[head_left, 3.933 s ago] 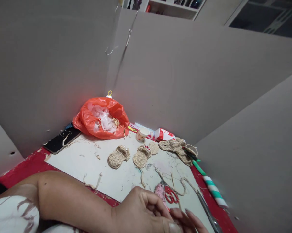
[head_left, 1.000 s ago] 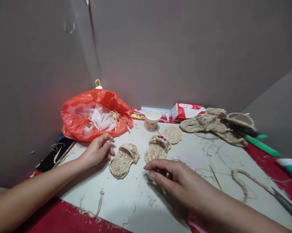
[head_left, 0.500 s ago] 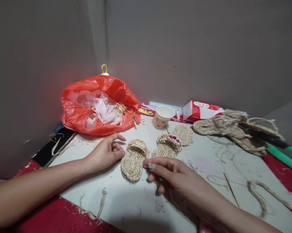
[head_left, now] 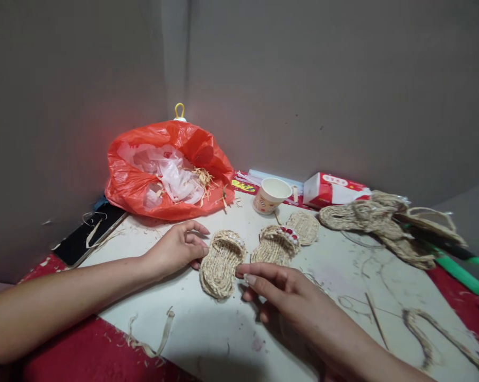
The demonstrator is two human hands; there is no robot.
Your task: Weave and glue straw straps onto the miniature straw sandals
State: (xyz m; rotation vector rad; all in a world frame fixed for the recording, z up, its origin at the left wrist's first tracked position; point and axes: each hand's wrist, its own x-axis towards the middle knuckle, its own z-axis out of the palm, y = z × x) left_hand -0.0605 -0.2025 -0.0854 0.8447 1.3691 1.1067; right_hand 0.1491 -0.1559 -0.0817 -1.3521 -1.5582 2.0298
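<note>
Small straw slipper [head_left: 217,273], lying lengthwise near to far.
Left hand [head_left: 173,253] and right hand [head_left: 293,294] flank it about equally close, fingers loosely curled, seemingly holding nothing.

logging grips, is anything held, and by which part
A hold cannot be told: left hand and right hand are at opposite edges of the clear-beaded slipper.

This is a handcraft corner; whether it belongs to a home or a workshop cannot be told. Grey walls [head_left: 323,79] meet behind a red tabletop [head_left: 80,350] with a white board [head_left: 187,329] on it. Woven slippers [head_left: 220,270], fibre scraps [head_left: 167,331] and, at right, a braided cord [head_left: 418,331] lie there. The red bag [head_left: 122,183], far left, holds more scraps. A phone [head_left: 76,245] lies at left.
</note>
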